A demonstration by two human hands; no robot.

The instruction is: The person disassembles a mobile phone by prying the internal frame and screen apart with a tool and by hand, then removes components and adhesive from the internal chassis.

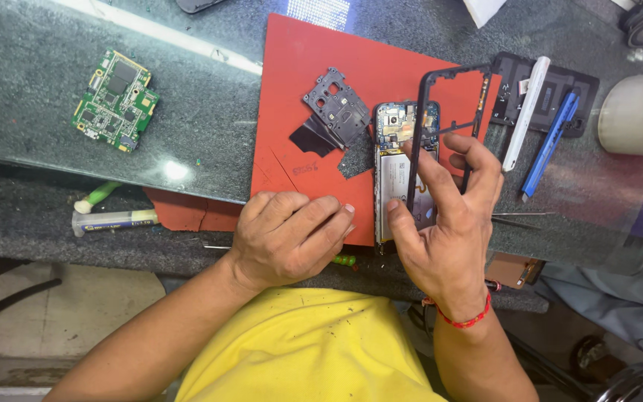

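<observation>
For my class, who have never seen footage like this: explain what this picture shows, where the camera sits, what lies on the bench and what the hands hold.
The one picture comes from a camera on the person's head, looking down at their own bare hands. The right hand lifts a thin black phone frame off an opened phone, whose battery and circuits show. The left hand rests on the edge of a red mat, holding nothing visible. On the mat lies a dark cover plate. A green circuit board lies on the grey stone bench, a blue tool and tape roll to the right.
</observation>
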